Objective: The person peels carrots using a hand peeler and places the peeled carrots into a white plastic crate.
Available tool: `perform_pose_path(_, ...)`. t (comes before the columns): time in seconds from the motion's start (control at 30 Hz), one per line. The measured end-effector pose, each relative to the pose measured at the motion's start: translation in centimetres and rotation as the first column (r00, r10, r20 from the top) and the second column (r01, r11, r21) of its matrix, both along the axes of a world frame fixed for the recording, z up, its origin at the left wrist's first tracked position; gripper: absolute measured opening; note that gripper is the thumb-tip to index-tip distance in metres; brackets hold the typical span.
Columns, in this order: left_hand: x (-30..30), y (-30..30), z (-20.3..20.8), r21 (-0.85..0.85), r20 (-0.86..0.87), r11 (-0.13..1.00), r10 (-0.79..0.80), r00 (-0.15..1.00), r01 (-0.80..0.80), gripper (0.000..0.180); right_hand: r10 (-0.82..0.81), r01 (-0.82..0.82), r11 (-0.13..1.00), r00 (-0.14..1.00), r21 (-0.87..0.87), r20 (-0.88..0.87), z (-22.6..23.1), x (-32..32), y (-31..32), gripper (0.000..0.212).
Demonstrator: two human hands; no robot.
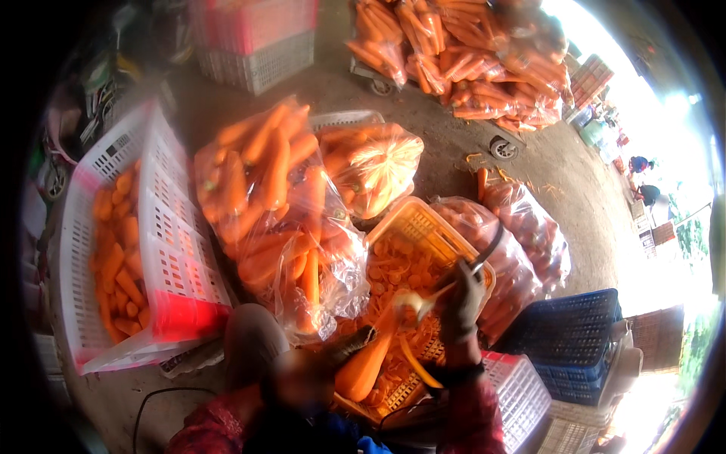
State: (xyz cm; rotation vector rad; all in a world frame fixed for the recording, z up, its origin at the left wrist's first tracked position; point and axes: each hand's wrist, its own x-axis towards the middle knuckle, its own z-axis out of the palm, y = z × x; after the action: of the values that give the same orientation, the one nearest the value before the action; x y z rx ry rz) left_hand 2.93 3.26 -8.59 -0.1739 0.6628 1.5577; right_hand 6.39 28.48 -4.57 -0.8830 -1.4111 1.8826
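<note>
My left hand, dark and partly hidden, grips a large carrot at its thick lower end. The carrot slants up over a yellow crate that holds carrot peelings and cut slices. My right hand, in a grey glove, is closed round a peeler whose pale, rounded head meets the carrot's upper end. A long orange peel strip hangs beside the carrot. From the right hand a dark curved band sticks up; what it belongs to cannot be made out.
At left stands a white-and-red crate of peeled carrots. Clear bags of carrots lie ahead, with more bags right of the yellow crate. A loaded trolley stands farther off. Blue crates are stacked at right.
</note>
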Motion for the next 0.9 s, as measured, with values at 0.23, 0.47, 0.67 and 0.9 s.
perform_pose_path(0.23,-0.8,0.9,-0.7,-0.094,0.134,0.973,0.224,0.965,-0.212,0.038,0.063,-0.061,0.997,0.996,0.044,-0.062,0.1,1.1,-0.2,0.017)
perform_pose_path(0.47,0.2,-1.6,-16.1,0.181,0.922,0.969,-0.107,0.373,-0.168,0.048,0.083,-0.083,0.997,0.996,0.0,-0.043,-1.7,0.4,-1.8,0.016)
perform_pose_path(0.67,0.4,-1.1,-12.1,0.125,0.773,0.944,0.1,0.627,-0.306,0.046,-0.119,0.122,0.99,0.992,0.066,-0.051,-1.3,0.7,1.4,0.018)
perform_pose_path(0.9,0.0,0.6,-14.5,0.299,-0.149,0.949,-0.057,0.987,0.1,0.059,0.111,-0.109,0.993,0.992,-0.043,0.055,-0.4,2.2,-6.1,0.022)
